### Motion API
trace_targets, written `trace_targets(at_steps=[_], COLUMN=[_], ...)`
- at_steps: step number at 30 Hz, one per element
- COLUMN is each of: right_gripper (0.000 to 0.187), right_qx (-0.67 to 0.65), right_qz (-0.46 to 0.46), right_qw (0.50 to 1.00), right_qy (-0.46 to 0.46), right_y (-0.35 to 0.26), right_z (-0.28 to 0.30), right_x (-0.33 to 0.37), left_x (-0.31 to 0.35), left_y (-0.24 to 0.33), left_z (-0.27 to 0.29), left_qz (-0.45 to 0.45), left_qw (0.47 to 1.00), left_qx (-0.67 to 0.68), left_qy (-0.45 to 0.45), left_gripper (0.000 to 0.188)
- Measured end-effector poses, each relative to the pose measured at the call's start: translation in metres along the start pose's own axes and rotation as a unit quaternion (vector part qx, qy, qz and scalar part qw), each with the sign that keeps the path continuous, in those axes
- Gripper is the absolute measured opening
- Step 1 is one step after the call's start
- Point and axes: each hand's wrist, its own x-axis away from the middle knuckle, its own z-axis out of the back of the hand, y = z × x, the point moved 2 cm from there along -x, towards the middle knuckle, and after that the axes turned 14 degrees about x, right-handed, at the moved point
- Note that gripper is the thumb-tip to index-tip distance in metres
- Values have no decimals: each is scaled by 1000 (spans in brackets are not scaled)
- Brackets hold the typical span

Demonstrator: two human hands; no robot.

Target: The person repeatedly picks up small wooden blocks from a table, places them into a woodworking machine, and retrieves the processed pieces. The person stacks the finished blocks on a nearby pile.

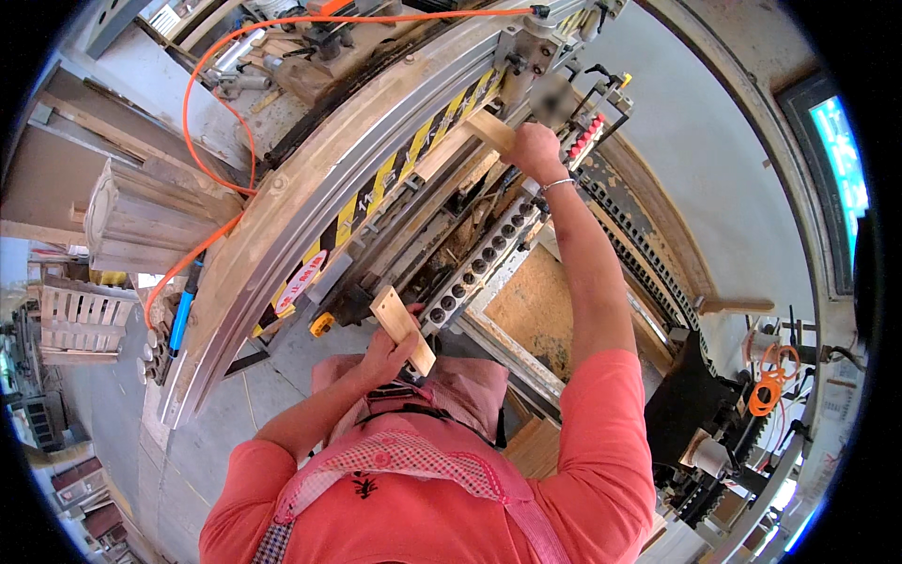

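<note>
My left hand (383, 359) is closed round a short flat wooden block (402, 329), held tilted in front of my waist. The block's upper end has small dark marks or holes. Stretched far forward, my right hand (536, 152) grips the end of another wooden piece (490, 132) at the far end of a woodworking machine. Beside that piece, a pale wooden strip (444, 155) lies along the machine bed. A metal bar with a row of black round fittings (488, 254) runs between my two hands. The fingertips of my right hand are partly hidden.
A curved-looking rail with yellow-black striped tape (378, 193) borders the machine on the left. An orange hose (188, 132) loops over it. Sawdust covers a panel (536, 305) on the right. A lit screen (839, 164) stands far right, and a slatted crate (86, 318) sits on the left.
</note>
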Motion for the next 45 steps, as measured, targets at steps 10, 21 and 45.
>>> trace_targets(at_steps=[10,21,45], right_gripper=[37,41,42], right_qx=[-3,-2,-4], right_qz=[-2,33,28], right_qw=[1000,999,1000], right_qy=[-13,9,4], right_y=[0,1,1], right_z=[5,3,-1], right_x=[-1,-1,0], left_x=[-2,-1,-1], left_y=[-15,-8,-7], left_z=[6,3,5], left_qz=[-18,10,-45], left_qw=[997,998,988], left_qx=[-43,-35,-130], left_qy=[-53,-50,-70], left_gripper=[18,20,23])
